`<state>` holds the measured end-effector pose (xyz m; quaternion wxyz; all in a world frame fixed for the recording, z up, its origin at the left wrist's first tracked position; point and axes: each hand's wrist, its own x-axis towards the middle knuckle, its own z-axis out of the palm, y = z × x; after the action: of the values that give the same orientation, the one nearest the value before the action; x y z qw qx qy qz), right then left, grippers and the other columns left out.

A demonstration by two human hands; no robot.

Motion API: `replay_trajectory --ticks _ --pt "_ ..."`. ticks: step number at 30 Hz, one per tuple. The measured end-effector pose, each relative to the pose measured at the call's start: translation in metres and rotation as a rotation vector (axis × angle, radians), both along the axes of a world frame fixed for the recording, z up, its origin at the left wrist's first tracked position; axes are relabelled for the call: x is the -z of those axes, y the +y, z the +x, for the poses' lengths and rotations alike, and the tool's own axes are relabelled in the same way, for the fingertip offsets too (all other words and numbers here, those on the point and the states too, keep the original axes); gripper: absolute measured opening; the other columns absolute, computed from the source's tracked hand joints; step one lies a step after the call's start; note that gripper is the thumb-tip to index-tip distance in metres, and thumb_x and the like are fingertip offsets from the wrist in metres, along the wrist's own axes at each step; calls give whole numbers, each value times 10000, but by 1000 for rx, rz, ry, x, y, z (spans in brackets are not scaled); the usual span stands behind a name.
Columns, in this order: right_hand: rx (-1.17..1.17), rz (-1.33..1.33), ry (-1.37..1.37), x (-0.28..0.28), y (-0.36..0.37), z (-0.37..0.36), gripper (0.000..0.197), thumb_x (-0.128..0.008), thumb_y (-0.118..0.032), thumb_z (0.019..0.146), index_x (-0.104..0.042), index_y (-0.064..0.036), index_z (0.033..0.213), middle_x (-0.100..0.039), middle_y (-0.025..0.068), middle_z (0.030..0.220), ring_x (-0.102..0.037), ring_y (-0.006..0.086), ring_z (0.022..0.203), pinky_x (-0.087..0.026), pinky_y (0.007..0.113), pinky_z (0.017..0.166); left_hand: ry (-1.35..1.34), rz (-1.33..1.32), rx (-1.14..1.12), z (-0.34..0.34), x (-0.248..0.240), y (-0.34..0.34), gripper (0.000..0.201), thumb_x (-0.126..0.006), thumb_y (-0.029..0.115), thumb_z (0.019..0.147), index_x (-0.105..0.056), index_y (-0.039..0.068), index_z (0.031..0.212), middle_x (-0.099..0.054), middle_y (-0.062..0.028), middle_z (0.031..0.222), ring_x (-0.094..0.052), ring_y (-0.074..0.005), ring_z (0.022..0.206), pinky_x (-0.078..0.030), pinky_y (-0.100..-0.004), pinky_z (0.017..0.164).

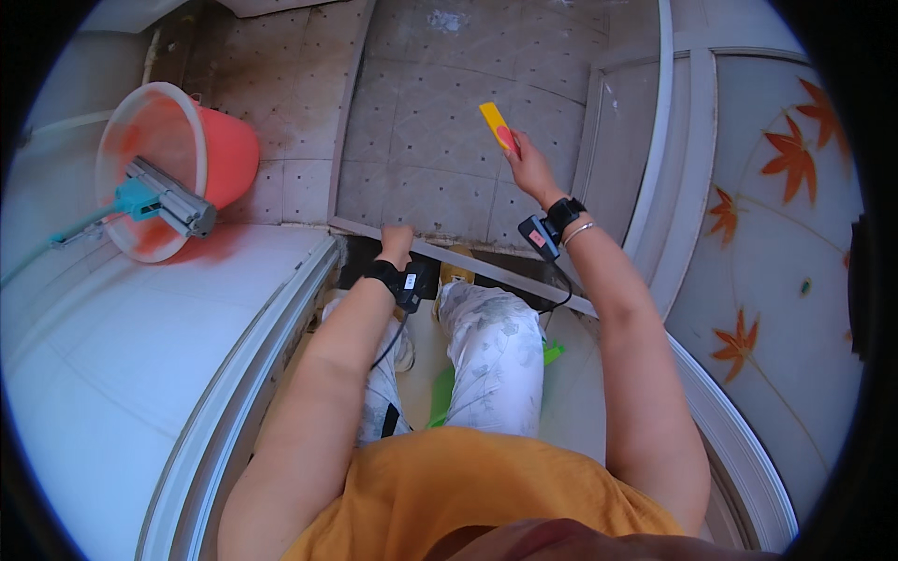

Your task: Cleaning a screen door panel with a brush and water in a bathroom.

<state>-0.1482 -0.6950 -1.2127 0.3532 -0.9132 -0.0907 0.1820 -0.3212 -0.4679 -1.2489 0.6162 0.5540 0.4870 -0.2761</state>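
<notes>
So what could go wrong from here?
The left hand leans on a thin rail at the stall's threshold; it might slip or flex under weight. The right hand pinches the yellow scraper only by its end, so it may drop. The tilted bucket could roll off the white ledge.

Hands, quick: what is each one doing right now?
Left hand: closed on the metal strip along the floor edge.
Right hand: closed, holding a yellow scraper.

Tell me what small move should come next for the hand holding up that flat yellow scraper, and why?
Probably lower the right hand until the flat yellow scraper meets the stained grey tiled floor: the blade is raised off it, while the left hand braces on the pale metal threshold strip.
</notes>
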Motion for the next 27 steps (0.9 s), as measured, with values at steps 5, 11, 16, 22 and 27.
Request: replay_trajectory --ticks 5,11,16,22,27 --pt "-165 -109 -173 16 47 37 337 -495 -141 835 -434 -106 1164 -591 195 950 -563 370 850 -446 454 684 -119 133 320 58 66 92 333 -559 124 740 -523 -58 1016 -560 -167 915 -545 -257 816 -435 -413 639" --pt "-169 -312 -244 64 25 62 350 -470 -114 841 -437 -177 1184 -583 163 937 -560 352 837 -440 453 675 -138 397 78 137 88 101 306 -538 105 734 -533 -92 968 -579 -200 909 -564 -306 858 -455 -430 715" --pt "-324 -240 -265 72 86 60 323 -465 -162 869 -476 -185 1192 -583 151 952 -557 341 842 -450 416 706 -116 544 386 128 165 215 382 -517 91 719 -515 -126 1033 -551 -284 1047 -540 -362 1009 -453 -408 777" --pt "-430 -347 -205 100 98 61 307 -462 -156 865 -523 -199 1162 -584 134 958 -558 326 852 -454 401 712 26 468 381 133 200 198 315 -553 103 703 -585 -85 955 -594 -243 997 -579 -358 957 -474 -392 758" --pt "-644 -371 -138 112 140 11 320 -463 -111 843 -556 -204 1134 -584 130 923 -566 308 839 -463 388 711 -295 657 1299 97 249 275 188 -608 126 632 -663 5 764 -635 -190 829 -624 -335 803 -499 -363 713"
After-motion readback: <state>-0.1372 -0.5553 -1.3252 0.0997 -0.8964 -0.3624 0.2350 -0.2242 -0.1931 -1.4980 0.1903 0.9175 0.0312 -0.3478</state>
